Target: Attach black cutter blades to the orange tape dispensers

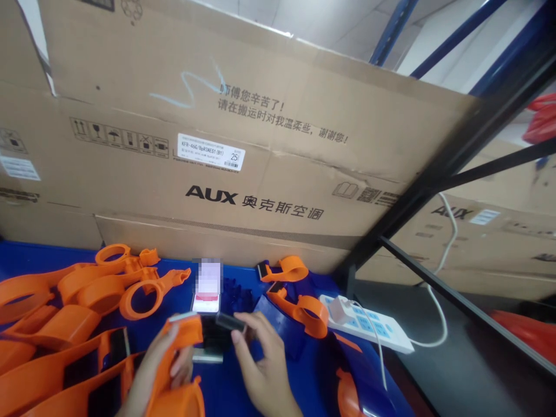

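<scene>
My left hand (150,370) is closed around an orange plastic holder (176,402) with a round ring at its lower end and a flat, pale-edged tip at the top. Between the thumb and fingers of my right hand (267,368) is a small black rectangular piece (230,322), close to that tip but apart from it. Below the hands, dark pieces (212,340) and a pale strip (207,357) lie on the blue surface (243,399); their kind is unclear. A lit phone (207,289) stands just beyond.
Many orange ringed holders (65,330) are piled on the left. Two more orange holders (310,315) with dark tips lie right of the phone, near a white power strip (369,324) with cables. A large cardboard box (143,191) closes off the back; a black rack post (403,202) slants at right.
</scene>
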Available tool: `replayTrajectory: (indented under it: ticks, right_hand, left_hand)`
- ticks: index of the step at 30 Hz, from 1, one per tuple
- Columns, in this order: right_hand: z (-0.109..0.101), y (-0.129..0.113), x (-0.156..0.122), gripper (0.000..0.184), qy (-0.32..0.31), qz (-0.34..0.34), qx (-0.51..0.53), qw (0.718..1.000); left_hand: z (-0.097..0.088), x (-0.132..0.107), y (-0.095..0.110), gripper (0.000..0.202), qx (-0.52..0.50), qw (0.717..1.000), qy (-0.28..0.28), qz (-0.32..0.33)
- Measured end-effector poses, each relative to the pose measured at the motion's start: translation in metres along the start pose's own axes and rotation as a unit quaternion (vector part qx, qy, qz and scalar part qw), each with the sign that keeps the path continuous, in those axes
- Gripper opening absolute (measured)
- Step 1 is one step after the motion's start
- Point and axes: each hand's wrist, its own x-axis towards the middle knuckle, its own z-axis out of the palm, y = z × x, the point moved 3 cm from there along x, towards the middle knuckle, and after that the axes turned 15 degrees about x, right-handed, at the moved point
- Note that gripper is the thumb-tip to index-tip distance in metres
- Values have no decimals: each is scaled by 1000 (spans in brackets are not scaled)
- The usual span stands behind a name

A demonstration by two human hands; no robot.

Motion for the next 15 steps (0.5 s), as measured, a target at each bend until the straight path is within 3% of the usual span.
replayTrajectory:
  ticks: [3, 7, 11, 15]
  right_hand:
    - [-11, 5, 4, 20, 15, 12, -56, 998]
    - [-6, 7, 6, 21, -74, 12, -116, 990]
    - [19, 8, -4, 23, -158, 4, -137, 978]
    - [42, 14, -15, 29, -178, 8, -139, 974]
  left_hand:
    - [1, -11, 21, 62, -61, 998, 16, 28]
    - [14, -23, 37, 46, -134, 990, 30, 36]
    - [18, -23, 34, 48, -107, 993, 17, 47]
    - [15, -16, 17, 63, -12, 999, 0, 44]
